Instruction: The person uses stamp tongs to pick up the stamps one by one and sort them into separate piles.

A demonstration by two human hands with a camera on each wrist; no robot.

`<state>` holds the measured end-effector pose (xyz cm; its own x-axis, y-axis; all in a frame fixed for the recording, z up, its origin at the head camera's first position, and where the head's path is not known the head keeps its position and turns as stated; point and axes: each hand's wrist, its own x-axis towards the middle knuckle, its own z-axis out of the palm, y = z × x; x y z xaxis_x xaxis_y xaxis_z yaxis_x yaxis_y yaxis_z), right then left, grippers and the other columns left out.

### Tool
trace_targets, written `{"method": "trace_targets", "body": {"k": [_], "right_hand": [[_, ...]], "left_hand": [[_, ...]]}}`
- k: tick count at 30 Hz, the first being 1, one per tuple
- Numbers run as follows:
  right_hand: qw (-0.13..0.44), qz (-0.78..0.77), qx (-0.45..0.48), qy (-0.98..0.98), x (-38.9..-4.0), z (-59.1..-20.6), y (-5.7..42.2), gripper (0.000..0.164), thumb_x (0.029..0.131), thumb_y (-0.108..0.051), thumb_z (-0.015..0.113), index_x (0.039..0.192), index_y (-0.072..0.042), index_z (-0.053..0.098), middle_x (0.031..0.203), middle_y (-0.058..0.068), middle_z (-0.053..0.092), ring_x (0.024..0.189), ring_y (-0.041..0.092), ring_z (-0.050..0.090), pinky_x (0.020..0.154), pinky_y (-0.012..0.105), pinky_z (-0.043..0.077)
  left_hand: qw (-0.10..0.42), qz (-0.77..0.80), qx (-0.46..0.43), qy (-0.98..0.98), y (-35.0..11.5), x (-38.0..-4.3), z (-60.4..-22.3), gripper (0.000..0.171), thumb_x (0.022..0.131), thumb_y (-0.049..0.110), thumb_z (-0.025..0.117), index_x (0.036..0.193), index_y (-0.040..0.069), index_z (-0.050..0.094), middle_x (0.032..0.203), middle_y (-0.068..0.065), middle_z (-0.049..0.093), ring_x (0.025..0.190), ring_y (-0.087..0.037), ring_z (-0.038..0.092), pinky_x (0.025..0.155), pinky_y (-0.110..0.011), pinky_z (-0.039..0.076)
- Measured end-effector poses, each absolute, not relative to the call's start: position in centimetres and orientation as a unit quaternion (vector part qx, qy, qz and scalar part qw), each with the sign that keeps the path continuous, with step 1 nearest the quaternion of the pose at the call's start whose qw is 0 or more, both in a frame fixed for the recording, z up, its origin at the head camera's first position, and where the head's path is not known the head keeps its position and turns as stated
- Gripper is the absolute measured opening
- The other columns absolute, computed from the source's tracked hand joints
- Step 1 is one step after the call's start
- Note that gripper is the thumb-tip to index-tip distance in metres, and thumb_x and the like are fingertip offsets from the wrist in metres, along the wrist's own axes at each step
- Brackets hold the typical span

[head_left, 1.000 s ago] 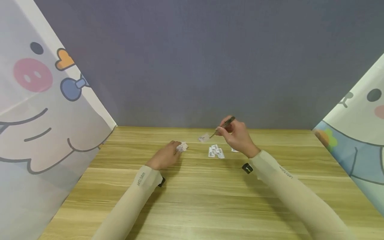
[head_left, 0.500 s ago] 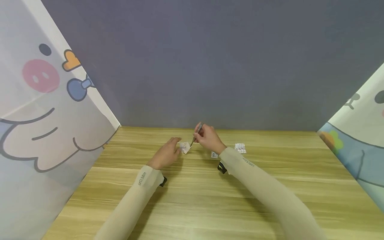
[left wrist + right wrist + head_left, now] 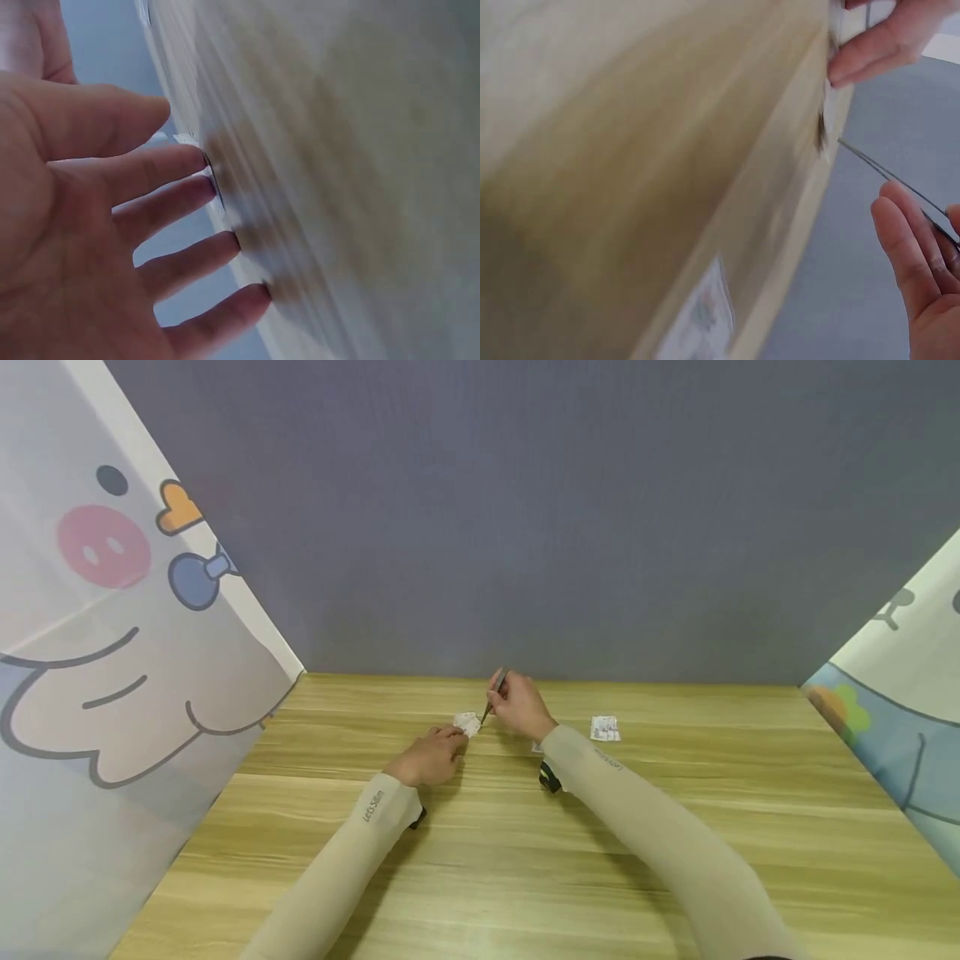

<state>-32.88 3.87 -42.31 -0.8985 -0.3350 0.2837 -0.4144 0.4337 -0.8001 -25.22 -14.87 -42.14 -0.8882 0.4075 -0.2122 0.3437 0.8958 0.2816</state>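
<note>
Small white printed paper slips (image 3: 467, 721) lie in an overlapping pile near the table's back edge. My left hand (image 3: 431, 758) rests its fingertips at the near edge of this pile. In the left wrist view its fingers (image 3: 184, 255) are spread and nearly straight, tips down at the tabletop. My right hand (image 3: 522, 706) pinches slim metal tweezers (image 3: 486, 714) just right of the pile. Their tips meet at the pile's right edge, and the right wrist view shows the two thin tweezer arms (image 3: 891, 175) converging there.
More overlapping white slips (image 3: 605, 728) lie to the right on the wood-grain table (image 3: 480, 860). Another slip (image 3: 537, 747) is mostly hidden under my right wrist. A grey panel (image 3: 480, 527) rises behind the table, with cartoon-printed panels (image 3: 225, 693) at either side.
The right hand has carried a slip leftward in the tweezers to the pile, and that slip no longer hangs from the tips. My left hand lifted off, then came back onto the pile's near edge.
</note>
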Motion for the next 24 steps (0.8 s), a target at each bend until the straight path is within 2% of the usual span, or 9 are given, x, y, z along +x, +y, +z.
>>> {"method": "trace_targets", "body": {"k": [4, 11, 14, 24], "right_hand": [[0.045, 0.495, 0.222, -0.839, -32.5, -41.8, 6.2, 0.004, 0.094, -0.006, 0.057, 0.096, -0.003, 0.055, 0.080, 0.012, 0.064, 0.073, 0.031, 0.066, 0.058, 0.028, 0.055], [0.045, 0.534, 0.209, -0.818, -31.0, -41.2, 12.4, 0.009, 0.093, -0.003, 0.058, 0.098, 0.003, 0.053, 0.081, 0.015, 0.064, 0.075, 0.038, 0.066, 0.065, 0.045, 0.056], [0.043, 0.537, 0.197, -0.819, -30.6, -41.1, 14.6, 0.009, 0.093, -0.003, 0.058, 0.097, 0.003, 0.052, 0.082, 0.018, 0.063, 0.075, 0.042, 0.065, 0.066, 0.048, 0.056], [0.023, 0.519, 0.191, -0.833, -30.5, -42.1, 18.3, 0.011, 0.094, -0.004, 0.058, 0.098, 0.004, 0.053, 0.085, 0.020, 0.063, 0.075, 0.040, 0.065, 0.065, 0.044, 0.056]], "left_hand": [[0.137, 0.116, 0.182, 0.967, -14.5, -25.3, -42.2, 0.043, 0.100, 0.019, 0.048, 0.141, 0.009, 0.045, 0.149, -0.009, 0.032, 0.134, -0.043, 0.026, 0.103, -0.061, 0.027], [0.144, 0.117, 0.160, 0.969, -14.0, -25.6, -42.2, 0.047, 0.099, 0.022, 0.046, 0.145, 0.010, 0.039, 0.151, -0.007, 0.028, 0.136, -0.044, 0.020, 0.101, -0.068, 0.021], [0.146, 0.117, 0.157, 0.970, -13.9, -25.7, -42.0, 0.048, 0.099, 0.022, 0.046, 0.145, 0.009, 0.039, 0.150, -0.008, 0.028, 0.136, -0.043, 0.019, 0.101, -0.068, 0.021], [0.167, 0.122, 0.150, 0.967, -13.8, -25.7, -41.5, 0.047, 0.100, 0.023, 0.045, 0.145, 0.010, 0.038, 0.153, -0.010, 0.023, 0.138, -0.040, 0.016, 0.103, -0.066, 0.019]]}}
